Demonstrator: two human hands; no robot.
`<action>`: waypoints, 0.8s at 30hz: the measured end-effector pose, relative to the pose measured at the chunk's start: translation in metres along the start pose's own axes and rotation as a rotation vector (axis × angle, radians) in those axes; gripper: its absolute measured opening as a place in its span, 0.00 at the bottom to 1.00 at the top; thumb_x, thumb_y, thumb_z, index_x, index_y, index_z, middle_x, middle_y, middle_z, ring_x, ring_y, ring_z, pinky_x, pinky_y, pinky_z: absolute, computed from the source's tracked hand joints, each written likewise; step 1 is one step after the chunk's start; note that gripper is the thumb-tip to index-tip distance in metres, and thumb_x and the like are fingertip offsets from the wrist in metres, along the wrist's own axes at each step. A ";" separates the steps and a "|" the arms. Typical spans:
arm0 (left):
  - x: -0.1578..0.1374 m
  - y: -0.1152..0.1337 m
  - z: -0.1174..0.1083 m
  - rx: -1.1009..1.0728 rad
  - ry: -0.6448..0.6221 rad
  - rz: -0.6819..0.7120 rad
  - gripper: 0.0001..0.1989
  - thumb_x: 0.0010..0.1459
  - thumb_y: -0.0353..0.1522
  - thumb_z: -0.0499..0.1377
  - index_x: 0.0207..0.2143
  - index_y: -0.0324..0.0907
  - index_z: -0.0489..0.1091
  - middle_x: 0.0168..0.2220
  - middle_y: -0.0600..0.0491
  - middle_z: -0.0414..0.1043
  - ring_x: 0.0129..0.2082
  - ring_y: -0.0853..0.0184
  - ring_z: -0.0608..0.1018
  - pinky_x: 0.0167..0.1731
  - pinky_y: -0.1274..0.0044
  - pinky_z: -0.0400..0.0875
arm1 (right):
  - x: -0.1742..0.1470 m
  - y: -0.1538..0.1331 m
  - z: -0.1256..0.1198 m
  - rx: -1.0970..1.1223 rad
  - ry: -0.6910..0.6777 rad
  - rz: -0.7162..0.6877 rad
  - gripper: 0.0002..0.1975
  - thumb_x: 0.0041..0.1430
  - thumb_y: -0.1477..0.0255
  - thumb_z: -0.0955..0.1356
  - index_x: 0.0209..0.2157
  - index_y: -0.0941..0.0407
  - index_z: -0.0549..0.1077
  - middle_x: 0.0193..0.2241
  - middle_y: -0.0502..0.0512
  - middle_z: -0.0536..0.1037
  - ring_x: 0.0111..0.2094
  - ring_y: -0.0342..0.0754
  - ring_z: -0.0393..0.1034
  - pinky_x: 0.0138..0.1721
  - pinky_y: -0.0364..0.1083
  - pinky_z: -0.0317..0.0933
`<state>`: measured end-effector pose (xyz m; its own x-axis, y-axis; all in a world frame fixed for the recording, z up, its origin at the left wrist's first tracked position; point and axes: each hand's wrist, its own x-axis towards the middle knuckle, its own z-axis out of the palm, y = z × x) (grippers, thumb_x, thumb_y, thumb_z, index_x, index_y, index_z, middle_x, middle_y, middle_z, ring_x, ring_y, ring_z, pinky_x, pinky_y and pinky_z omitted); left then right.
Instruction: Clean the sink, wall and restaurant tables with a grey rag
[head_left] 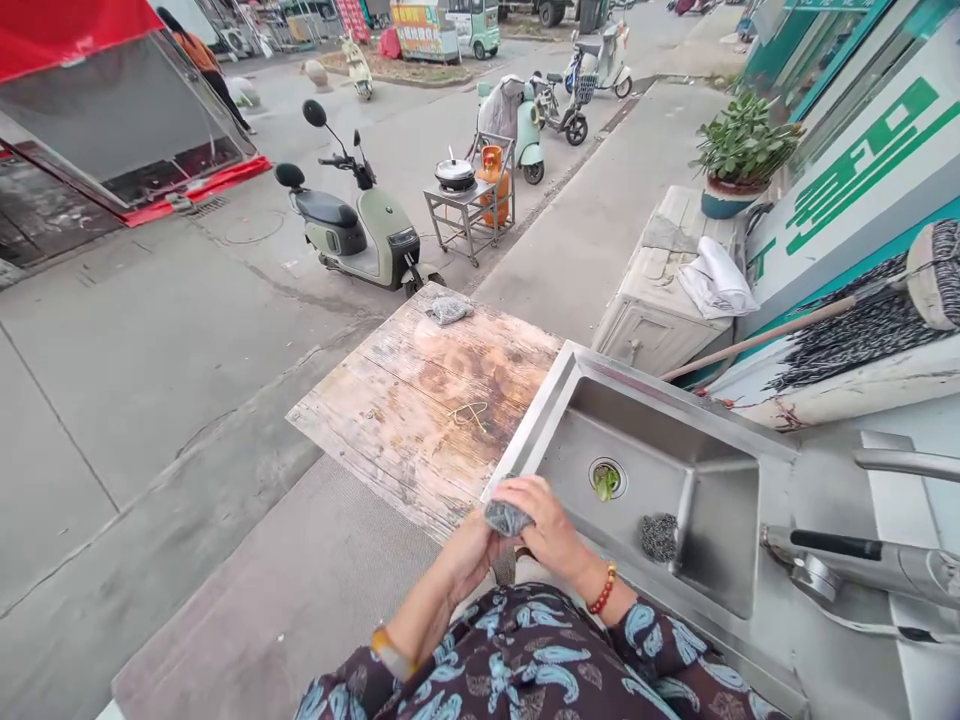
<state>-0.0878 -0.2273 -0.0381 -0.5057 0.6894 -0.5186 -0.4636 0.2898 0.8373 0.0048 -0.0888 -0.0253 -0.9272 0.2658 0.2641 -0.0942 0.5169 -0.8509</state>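
Note:
Close to my body, at the sink's near left corner, both hands come together on a small grey scouring pad (508, 517). It looks like a bundle of steel wool, perhaps in clear wrapping. My left hand (471, 552) closes around its lower left side. From the right, my right hand (551, 525) lays its fingers over the top of the pad. The fingertips are partly hidden. A dark scrubber (658, 537) lies in the steel sink (720, 535), and green leaf scraps (604, 482) sit on its drain.
A worn wooden board (390, 400) adjoins the sink, bearing a grey packet (450, 309) and a loose yellowish string (469, 413). The faucet (847, 560) stands at the right. A mop (862, 310) leans behind the sink. A scooter (360, 225) is parked beyond the board.

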 end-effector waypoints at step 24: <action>0.147 -0.052 -0.026 1.279 0.374 0.463 0.20 0.68 0.37 0.47 0.56 0.39 0.67 0.48 0.42 0.73 0.47 0.55 0.76 0.48 0.61 0.74 | 0.181 0.224 -0.123 -0.850 0.043 0.376 0.30 0.70 0.64 0.60 0.70 0.56 0.54 0.72 0.62 0.47 0.72 0.62 0.40 0.68 0.67 0.40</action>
<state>-0.1570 -0.1587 -0.1627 -0.6828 0.7306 -0.0026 0.6643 0.6224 0.4139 -0.1400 0.1752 -0.1126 -0.8270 0.5579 0.0698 0.5227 0.8086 -0.2700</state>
